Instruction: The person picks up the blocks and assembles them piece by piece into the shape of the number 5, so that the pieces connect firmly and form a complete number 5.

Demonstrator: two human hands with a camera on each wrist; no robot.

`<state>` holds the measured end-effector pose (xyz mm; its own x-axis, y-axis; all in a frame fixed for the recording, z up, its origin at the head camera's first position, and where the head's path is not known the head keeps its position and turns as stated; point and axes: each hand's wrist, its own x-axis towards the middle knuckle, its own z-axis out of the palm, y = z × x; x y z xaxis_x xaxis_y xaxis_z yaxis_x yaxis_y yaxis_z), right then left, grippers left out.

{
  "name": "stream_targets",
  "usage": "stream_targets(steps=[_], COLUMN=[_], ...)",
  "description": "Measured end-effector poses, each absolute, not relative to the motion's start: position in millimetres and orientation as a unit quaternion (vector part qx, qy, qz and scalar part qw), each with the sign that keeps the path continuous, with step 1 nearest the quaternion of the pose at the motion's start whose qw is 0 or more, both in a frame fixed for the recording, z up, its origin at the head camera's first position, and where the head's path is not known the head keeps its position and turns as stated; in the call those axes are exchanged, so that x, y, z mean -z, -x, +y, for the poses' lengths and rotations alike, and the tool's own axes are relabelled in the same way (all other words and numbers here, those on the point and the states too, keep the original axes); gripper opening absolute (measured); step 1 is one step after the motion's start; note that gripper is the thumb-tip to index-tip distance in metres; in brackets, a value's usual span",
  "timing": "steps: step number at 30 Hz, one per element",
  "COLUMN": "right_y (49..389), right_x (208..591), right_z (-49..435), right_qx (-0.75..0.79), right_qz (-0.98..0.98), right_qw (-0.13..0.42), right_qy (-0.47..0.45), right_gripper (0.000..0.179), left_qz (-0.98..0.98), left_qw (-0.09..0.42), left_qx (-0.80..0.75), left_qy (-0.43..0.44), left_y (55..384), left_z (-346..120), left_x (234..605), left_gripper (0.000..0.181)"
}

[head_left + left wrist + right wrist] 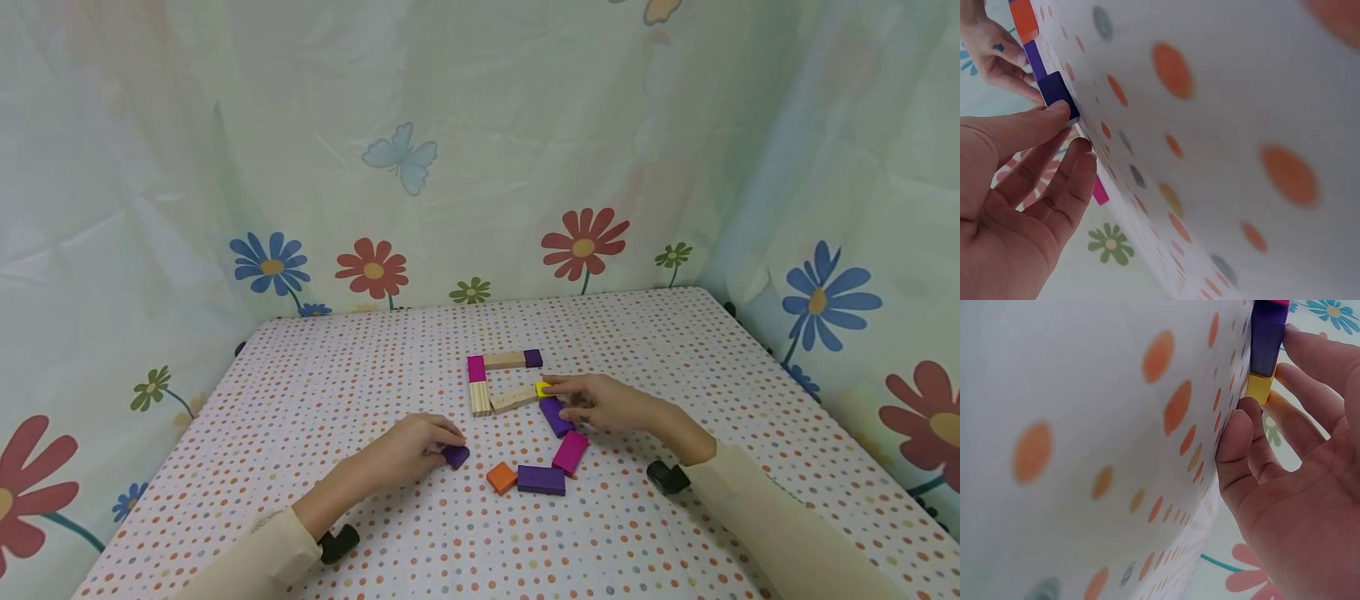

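Observation:
My left hand (412, 450) pinches a small dark purple block (1059, 94) low over the table, the thumb pressed on its near face. Further right, my right hand (611, 402) reaches over a row of blocks. Its fingers touch a yellow block (1260, 387) and its thumb is at the side of a purple block (1267, 340) beside it. Plain wooden blocks (514, 399) and a magenta block (476, 368) continue the winding row, ending at a dark purple block (533, 358). Towards me lie another magenta block (571, 453), a long purple block (542, 480) and an orange block (502, 477).
The table (360, 367) wears a white cloth with coloured dots. Behind it and along both sides hangs a curtain (480, 167) printed with flowers and a butterfly. Dark wrist devices (339, 543) sit under both forearms, close over the cloth.

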<state>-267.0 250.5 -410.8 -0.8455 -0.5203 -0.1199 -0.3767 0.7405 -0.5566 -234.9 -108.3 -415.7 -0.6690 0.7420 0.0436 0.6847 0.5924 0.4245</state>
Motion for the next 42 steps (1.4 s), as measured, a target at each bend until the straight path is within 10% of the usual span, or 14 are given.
stream_targets(steps=[42], right_y=[272], right_x=[416], right_z=[254], right_qx=[0.266], right_qz=[0.922], right_qw=[0.14], right_qy=[0.244], right_gripper=[0.047], left_qz=[0.898], left_qw=[0.058], left_qx=[-0.167], left_qy=[-0.403], left_y=[221], left_z=[-82], left_x=[411], left_gripper=[0.037])
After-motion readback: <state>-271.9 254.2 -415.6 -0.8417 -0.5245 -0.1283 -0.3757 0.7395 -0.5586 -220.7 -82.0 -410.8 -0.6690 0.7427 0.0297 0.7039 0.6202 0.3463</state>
